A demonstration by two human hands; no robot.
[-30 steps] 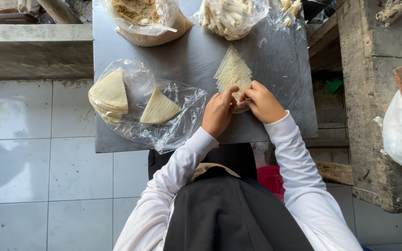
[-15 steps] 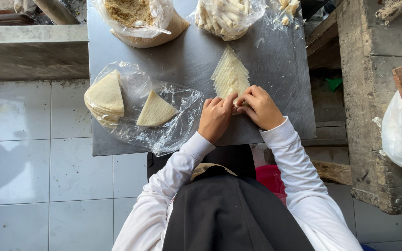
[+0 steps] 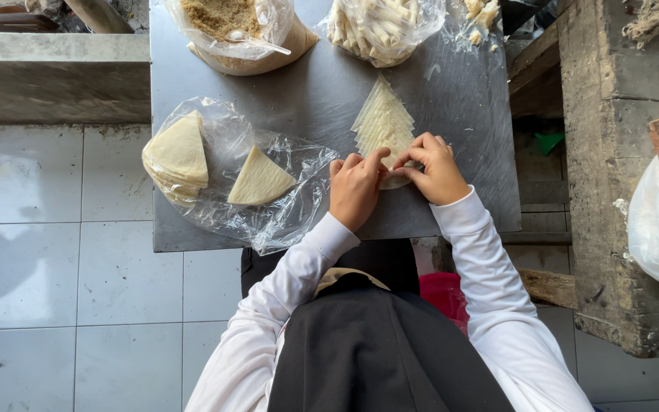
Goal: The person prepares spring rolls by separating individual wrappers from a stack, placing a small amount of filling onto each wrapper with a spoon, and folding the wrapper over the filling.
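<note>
Both hands lie side by side on the tabletop (image 3: 291,84), the left hand (image 3: 356,187) and right hand (image 3: 436,168) with bent fingers pinching the near edge of the wrapper stack (image 3: 383,122).

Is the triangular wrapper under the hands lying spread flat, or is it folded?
Mostly spread: the wrapper lies flat on the table; both hands cover its near edge, so cannot tell there.

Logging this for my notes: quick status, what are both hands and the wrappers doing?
Left hand and right hand both pinching the near end of the fanned triangular wrappers. Wrappers flat on the metal table. Nothing between the hands.
</note>
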